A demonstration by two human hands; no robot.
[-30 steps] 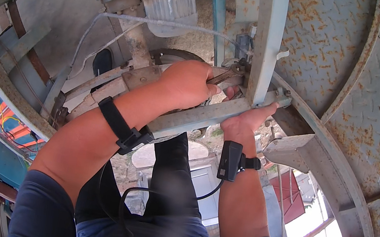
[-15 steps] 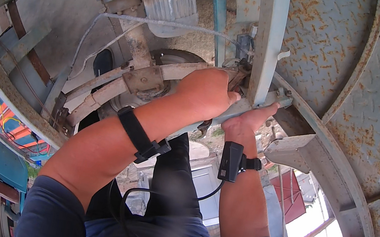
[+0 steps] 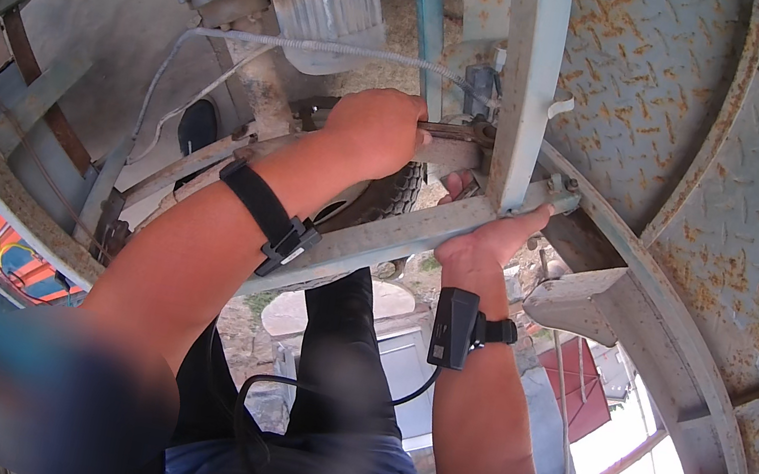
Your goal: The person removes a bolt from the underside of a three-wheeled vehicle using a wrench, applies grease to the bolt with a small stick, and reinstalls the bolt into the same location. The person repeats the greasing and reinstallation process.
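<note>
My left hand [image 3: 370, 132] is closed around the handle of a slim dark metal hand tool [image 3: 451, 132]. The tool's far end meets a bolt-like fitting beside the upright metal post [image 3: 527, 80]; its exact kind is hard to make out. Lower and to the right, my right hand [image 3: 493, 237] wraps around a pale blue frame bar [image 3: 379, 237] near the foot of that post. Its thumb lies along the bar, and some fingertips show on the bar's far side. Most of its fingers are hidden.
An engine-like finned block [image 3: 328, 10] stands beyond, with a grey corrugated conduit [image 3: 361, 53] running across. A tyre [image 3: 398, 190] sits beneath the frame. Rusty tread plate [image 3: 647, 101] fills the right side, bordered by a curved metal rail [image 3: 676, 340]. A dark cable [image 3: 293, 382] hangs between my arms.
My left hand has moved left and slightly farther away, and the tool's shaft now shows beyond its fingers. The right hand stays on the bar. More of the tyre is visible.
</note>
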